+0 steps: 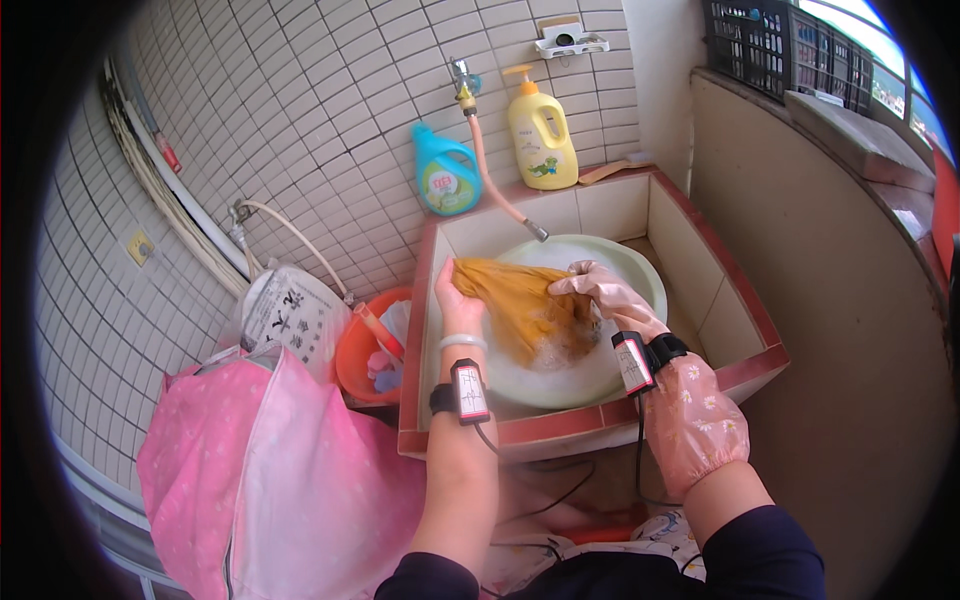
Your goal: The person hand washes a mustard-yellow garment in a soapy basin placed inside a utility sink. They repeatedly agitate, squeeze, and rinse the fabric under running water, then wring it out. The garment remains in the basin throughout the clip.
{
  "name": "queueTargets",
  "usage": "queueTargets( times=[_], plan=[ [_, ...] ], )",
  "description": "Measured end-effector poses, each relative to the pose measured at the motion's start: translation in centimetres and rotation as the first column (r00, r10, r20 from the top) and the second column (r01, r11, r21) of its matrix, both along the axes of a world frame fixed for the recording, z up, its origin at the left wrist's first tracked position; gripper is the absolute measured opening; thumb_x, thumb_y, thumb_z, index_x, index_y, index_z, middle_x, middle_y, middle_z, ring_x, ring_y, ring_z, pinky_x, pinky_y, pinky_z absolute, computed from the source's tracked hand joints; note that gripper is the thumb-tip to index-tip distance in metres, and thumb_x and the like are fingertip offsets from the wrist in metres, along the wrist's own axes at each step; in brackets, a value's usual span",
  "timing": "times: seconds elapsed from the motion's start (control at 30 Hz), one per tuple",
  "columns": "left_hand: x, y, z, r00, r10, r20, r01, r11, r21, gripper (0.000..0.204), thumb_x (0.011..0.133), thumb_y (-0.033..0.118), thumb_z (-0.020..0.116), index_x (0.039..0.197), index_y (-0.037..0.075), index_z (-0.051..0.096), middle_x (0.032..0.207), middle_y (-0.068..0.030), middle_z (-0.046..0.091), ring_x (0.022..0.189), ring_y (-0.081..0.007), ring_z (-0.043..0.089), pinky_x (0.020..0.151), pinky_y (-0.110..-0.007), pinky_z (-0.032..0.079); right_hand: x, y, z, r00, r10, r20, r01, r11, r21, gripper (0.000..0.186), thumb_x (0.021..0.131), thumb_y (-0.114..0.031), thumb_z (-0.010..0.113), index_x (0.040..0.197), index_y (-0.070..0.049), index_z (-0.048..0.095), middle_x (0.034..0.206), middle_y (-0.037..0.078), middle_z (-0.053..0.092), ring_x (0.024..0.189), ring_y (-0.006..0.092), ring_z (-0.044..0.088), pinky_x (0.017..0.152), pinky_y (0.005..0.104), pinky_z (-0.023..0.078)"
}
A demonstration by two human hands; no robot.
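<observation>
A wet mustard-yellow cloth is stretched between my hands, its lower part dipping into sudsy water. My left hand, bare with a pale bangle at the wrist, is closed on the cloth's left upper corner. On the right, my right hand wears a pinkish rubber glove with a flowered cuff and pinches the cloth's upper right edge. Below them is a pale green basin, standing in a tiled sink with a reddish rim. Each wrist carries a strapped device with a cable.
A pink hose hangs from the wall tap over the basin. On the sink's back ledge are a blue detergent bottle and a yellow pump bottle. To the left stand an orange bucket and a large pink fabric cover.
</observation>
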State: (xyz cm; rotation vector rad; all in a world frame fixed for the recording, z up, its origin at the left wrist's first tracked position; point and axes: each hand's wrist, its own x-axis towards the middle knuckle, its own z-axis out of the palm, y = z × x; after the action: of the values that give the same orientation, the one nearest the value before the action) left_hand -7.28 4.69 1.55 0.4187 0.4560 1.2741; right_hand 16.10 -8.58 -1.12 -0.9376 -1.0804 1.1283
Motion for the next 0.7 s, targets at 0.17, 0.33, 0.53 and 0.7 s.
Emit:
queueTargets(
  times=[0.17,0.33,0.53,0.7],
  plan=[
    [2.3,-1.8,-0.8,0.971,-0.213,-0.11,0.21,0.977,-0.035,0.039,0.098,0.029,0.06,0.125,0.001,0.061,0.126,-0.0136,0.067,0.119,-0.0339,0.062,0.106,-0.05,0.046,-1.5,1.8,2.5,0.85,-0.061,-0.524,0.12,0.99,0.08,0.019,0.091,-0.012,0.073,0.105,-0.001,0.066,0.097,0.004,0.067,0.084,0.0149,0.067,0.074,0.0291,0.056],
    [5.0,-1.5,-5.0,0.908,-0.185,-0.376,0.233,0.969,0.086,0.033,0.101,0.03,0.057,0.124,0.005,0.06,0.125,-0.013,0.065,0.116,-0.032,0.062,0.106,-0.049,0.046,-7.1,0.7,5.5,0.972,-0.179,-0.154,0.202,0.968,0.151,0.039,0.091,-0.023,0.07,0.124,-0.005,0.058,0.106,0.01,0.067,0.101,0.0219,0.065,0.086,0.0379,0.053],
    [4.9,0.2,-9.8,0.483,0.561,-0.673,0.493,0.461,0.738,0.034,0.104,0.031,0.055,0.125,0.004,0.06,0.118,-0.0109,0.065,0.108,-0.021,0.063,0.09,-0.035,0.053,-9.8,-0.8,6.0,0.73,-0.293,0.618,0.083,0.935,0.345,0.037,0.093,-0.033,0.067,0.113,-0.001,0.067,0.106,0.023,0.07,0.102,0.0391,0.066,0.088,0.0439,0.052],
    [8.7,-2.2,-6.3,0.889,-0.457,-0.021,0.455,0.888,-0.067,0.033,0.101,0.032,0.054,0.11,0.003,0.066,0.105,-0.0132,0.071,0.096,-0.0284,0.07,0.088,-0.043,0.058,-7.9,0.0,6.2,0.785,-0.421,0.453,0.436,0.896,0.077,0.037,0.095,-0.037,0.069,0.099,-0.001,0.065,0.088,0.012,0.062,0.084,0.0247,0.055,0.076,0.0379,0.047]
  ],
)
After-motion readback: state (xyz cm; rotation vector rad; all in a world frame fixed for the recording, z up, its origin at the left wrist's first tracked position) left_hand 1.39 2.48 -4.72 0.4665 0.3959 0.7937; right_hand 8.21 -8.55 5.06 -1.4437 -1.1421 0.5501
